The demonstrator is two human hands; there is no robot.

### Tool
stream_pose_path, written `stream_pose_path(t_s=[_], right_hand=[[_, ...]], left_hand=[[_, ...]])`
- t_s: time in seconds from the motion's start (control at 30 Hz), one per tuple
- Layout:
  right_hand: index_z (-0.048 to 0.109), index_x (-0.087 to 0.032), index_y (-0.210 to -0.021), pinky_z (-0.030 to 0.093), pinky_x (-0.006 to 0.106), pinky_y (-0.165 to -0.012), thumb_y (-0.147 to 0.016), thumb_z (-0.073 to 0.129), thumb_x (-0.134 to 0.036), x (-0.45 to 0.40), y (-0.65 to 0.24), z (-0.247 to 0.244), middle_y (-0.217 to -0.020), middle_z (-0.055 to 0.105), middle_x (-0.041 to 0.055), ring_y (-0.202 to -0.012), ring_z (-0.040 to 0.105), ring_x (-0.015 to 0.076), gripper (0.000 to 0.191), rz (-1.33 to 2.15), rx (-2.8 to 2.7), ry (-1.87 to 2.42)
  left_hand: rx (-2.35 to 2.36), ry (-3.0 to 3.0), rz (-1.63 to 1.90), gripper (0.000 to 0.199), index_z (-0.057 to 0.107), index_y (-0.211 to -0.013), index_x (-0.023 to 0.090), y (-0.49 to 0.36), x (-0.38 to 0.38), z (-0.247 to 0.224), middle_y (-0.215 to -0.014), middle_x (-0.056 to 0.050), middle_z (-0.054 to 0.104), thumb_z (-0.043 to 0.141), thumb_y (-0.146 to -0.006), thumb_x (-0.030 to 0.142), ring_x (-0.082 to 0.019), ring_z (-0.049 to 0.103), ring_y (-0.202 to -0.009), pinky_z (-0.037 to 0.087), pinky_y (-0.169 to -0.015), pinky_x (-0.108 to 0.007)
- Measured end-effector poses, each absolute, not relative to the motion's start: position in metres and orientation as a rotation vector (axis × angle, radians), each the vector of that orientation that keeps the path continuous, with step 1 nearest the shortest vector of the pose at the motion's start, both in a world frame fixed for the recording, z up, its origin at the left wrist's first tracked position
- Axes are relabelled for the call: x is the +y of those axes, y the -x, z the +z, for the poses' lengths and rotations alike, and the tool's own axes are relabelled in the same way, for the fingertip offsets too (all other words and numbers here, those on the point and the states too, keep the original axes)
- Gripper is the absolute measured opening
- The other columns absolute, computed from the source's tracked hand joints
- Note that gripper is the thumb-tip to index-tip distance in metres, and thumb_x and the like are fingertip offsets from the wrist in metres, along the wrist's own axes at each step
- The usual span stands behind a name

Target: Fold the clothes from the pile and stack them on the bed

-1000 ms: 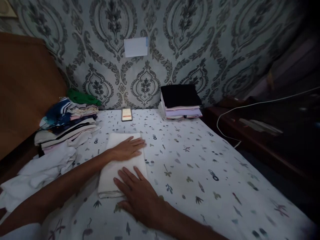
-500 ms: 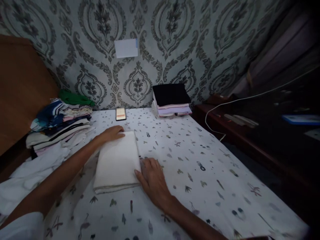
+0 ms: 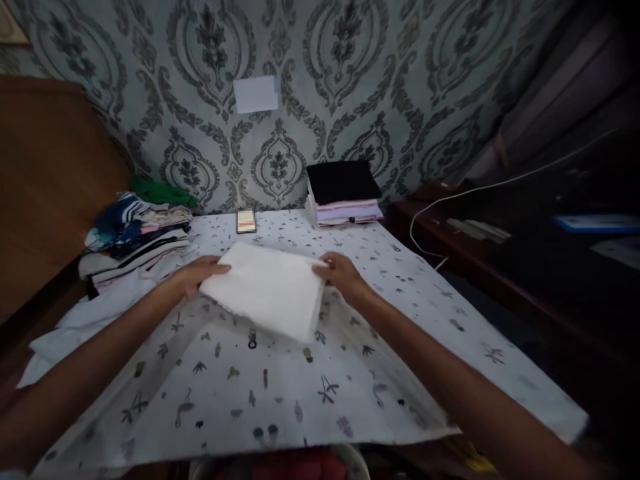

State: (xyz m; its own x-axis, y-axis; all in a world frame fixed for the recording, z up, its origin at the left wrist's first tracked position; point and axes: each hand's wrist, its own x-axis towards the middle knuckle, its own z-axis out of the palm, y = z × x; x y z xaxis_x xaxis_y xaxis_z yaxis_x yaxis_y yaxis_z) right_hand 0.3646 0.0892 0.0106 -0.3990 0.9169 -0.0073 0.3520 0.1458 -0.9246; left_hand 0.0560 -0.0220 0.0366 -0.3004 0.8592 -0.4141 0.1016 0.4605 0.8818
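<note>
Here's the folded white cloth, out over the middle of the desk, slanting, with one corner dipping toward the near edge; whether that corner touches down, I can't tell. The left hand has it at the left end, grip clamped on the fabric, thumb on top. Over on the other side, the right hand pinches the far right corner, its grip closed on the cloth too. Both arms reach in wide from the near side, and the desk's white printed cover shows between them.

Just beyond the cloth, a phone lies with its screen lit. Off to the left, a pile of folded clothes stands high, a green garment at its back and loose white clothing spilling nearer. Back right, a neat stack wears a black folded piece on top. Behind it all, patterned wallpaper carries a pale sheet.
</note>
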Motion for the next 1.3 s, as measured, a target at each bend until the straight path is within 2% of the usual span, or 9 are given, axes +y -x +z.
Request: stream_pose_path(t_s=[0.13, 0.23, 0.4, 0.6, 0.77, 0.87, 0.97, 1.07, 1.3], right_hand=[[0.059, -0.019, -0.083, 0.047, 0.03, -0.068, -0.071, 0.056, -0.017, 0.126, -0.371, 0.011, -0.068, 0.059, -0.0013, -0.069, 0.057, 0.0172, 0.013, 0.83, -2.052, 1.398], [0.066, -0.014, -0.102, 0.047, 0.04, -0.087, -0.078, 0.054, -0.016, 0.113, -0.364, 0.009, -0.095, 0.069, 0.0111, -0.094, 0.062, 0.0255, 0.027, 0.708, -2.102, 1.427], [0.053, -0.009, -0.138, 0.025, 0.047, -0.117, -0.095, 0.038, -0.023, 0.052, -0.32, 0.011, -0.153, 0.044, 0.0194, -0.144, 0.035, 0.0285, 0.047, 0.468, -2.45, 1.142], [0.029, -0.005, -0.155, 0.007, 0.049, -0.124, -0.102, 0.028, -0.04, 0.038, -0.311, -0.015, -0.163, 0.023, 0.0172, -0.153, 0.015, 0.0255, 0.064, 0.417, -2.698, 1.285], [0.031, -0.01, -0.155, 0.017, 0.052, -0.121, -0.101, 0.026, -0.049, 0.062, -0.355, -0.036, -0.163, 0.026, 0.0162, -0.152, 0.02, 0.027, 0.067, 0.352, -2.526, 1.457], [0.033, -0.005, -0.152, 0.023, 0.048, -0.119, -0.101, 0.026, -0.047, 0.068, -0.373, -0.046, -0.158, 0.036, 0.0205, -0.147, 0.029, 0.0287, 0.067, 0.305, -2.402, 1.493], [0.041, -0.004, -0.145, 0.029, 0.049, -0.114, -0.099, 0.031, -0.049, 0.066, -0.383, -0.05, -0.151, 0.044, 0.023, -0.14, 0.037, 0.0324, 0.065, 0.274, -2.336, 1.48], [0.056, -0.008, -0.126, 0.035, 0.052, -0.106, -0.096, 0.038, -0.053, 0.06, -0.386, -0.046, -0.137, 0.052, 0.0218, -0.127, 0.044, 0.0354, 0.057, 0.29, -2.288, 1.504], [0.062, -0.02, -0.093, 0.045, 0.049, -0.088, -0.09, 0.055, -0.047, 0.045, -0.393, -0.035, -0.101, 0.058, 0.0131, -0.101, 0.052, 0.0331, 0.029, 0.264, -2.232, 1.5]], left_hand=[[1.739, -0.859, 0.845, 0.066, 0.064, -0.107, 0.015, -0.084, -0.06, 0.016, -0.093, -0.012, 0.076, 0.084, -0.056, 0.052, -0.028, 0.072, -0.082, 0.058, -0.063, -0.033], [2.099, -1.234, 0.601, 0.062, 0.059, -0.115, 0.016, -0.091, -0.07, 0.025, -0.093, -0.012, 0.074, 0.068, -0.074, 0.061, -0.032, 0.072, -0.086, 0.057, -0.067, -0.038], [2.249, -1.997, 0.582, 0.055, 0.042, -0.142, 0.013, -0.119, -0.045, 0.03, -0.142, -0.021, 0.055, 0.038, -0.096, 0.044, -0.033, 0.051, -0.133, 0.041, -0.109, -0.049], [1.948, -2.127, 0.408, 0.063, 0.037, -0.15, 0.015, -0.147, -0.013, -0.026, -0.162, -0.016, 0.03, 0.031, -0.098, 0.05, -0.029, 0.02, -0.153, 0.012, -0.123, -0.051], [1.88, -2.094, 0.621, 0.059, 0.04, -0.147, 0.016, -0.124, -0.016, -0.03, -0.163, -0.015, 0.029, 0.036, -0.097, 0.047, -0.026, 0.02, -0.152, 0.013, -0.124, -0.047], [2.069, -1.773, 1.039, 0.047, 0.049, -0.132, 0.017, -0.098, -0.025, -0.019, -0.15, -0.017, 0.047, 0.038, -0.094, 0.041, -0.026, 0.041, -0.141, 0.035, -0.115, -0.044], [2.122, -1.249, 1.129, 0.034, 0.055, -0.105, 0.019, -0.075, -0.039, -0.01, -0.104, -0.011, 0.068, 0.048, -0.086, 0.046, -0.024, 0.066, -0.097, 0.055, -0.083, -0.039], [1.937, -1.04, 0.939, 0.035, 0.055, -0.083, 0.021, -0.07, -0.052, -0.003, -0.069, -0.001, 0.061, 0.061, -0.075, 0.054, -0.019, 0.061, -0.064, 0.051, -0.058, -0.03], [1.795, -1.049, 0.948, 0.042, 0.053, -0.06, 0.022, -0.097, -0.059, 0.012, -0.053, 0.004, 0.05, 0.075, -0.052, 0.056, -0.015, 0.05, -0.051, 0.037, -0.047, -0.026]])
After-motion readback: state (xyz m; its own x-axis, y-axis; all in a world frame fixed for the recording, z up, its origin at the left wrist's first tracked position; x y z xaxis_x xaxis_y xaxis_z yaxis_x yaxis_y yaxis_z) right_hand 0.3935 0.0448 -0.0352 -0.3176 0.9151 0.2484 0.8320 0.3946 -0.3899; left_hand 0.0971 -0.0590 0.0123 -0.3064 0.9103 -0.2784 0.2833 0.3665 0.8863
